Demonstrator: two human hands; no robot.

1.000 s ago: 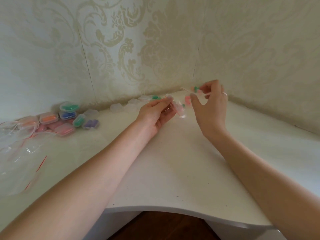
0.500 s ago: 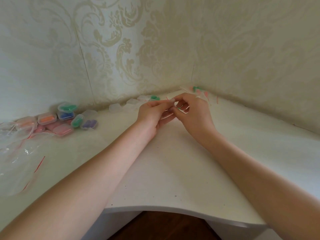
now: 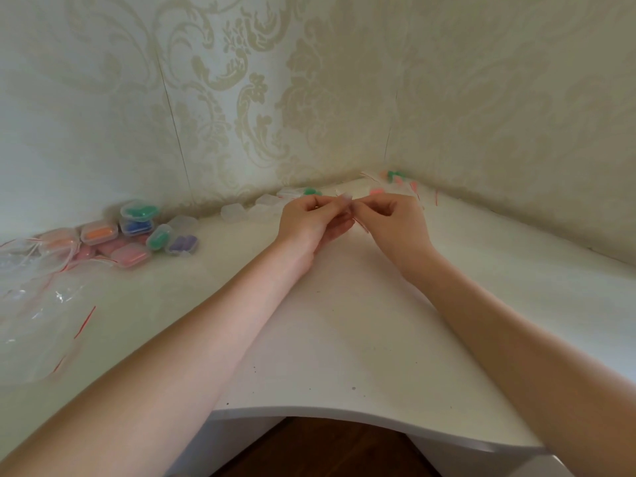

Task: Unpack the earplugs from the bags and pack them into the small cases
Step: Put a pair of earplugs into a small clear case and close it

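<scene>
- Nearest you, the tabletop (image 3: 344, 339) edge is bare in front of your forearms; everything below is placed from your two hands meeting at the middle.
- A second ago your right hand (image 3: 395, 222) was lifted and spread, up beside the bags near the corner. It has since come down to meet your left hand (image 3: 311, 223), and the two now touch at the fingertips.
- Both hands are curled and pinching a small clear bag (image 3: 344, 197) between them, thumbs and forefingers on its top edge. A red strip shows just below your right fingers. I cannot tell whether the bag is open yet, nor what colour of earplugs it holds.
- My reading: you have gone from fetching a bag to pulling its seal apart, so the next earplugs are about to come out.
- Well to the left of your hands lie filled cases (image 3: 137, 228), clustered together, with emptied bags (image 3: 38, 304) nearer you on that side.
- Just behind your hands sit empty cases (image 3: 234, 212), one with something green by it.
- Behind and right of your hands, in the corner, more full bags (image 3: 395, 179) wait, so a good deal is left to pack.
</scene>
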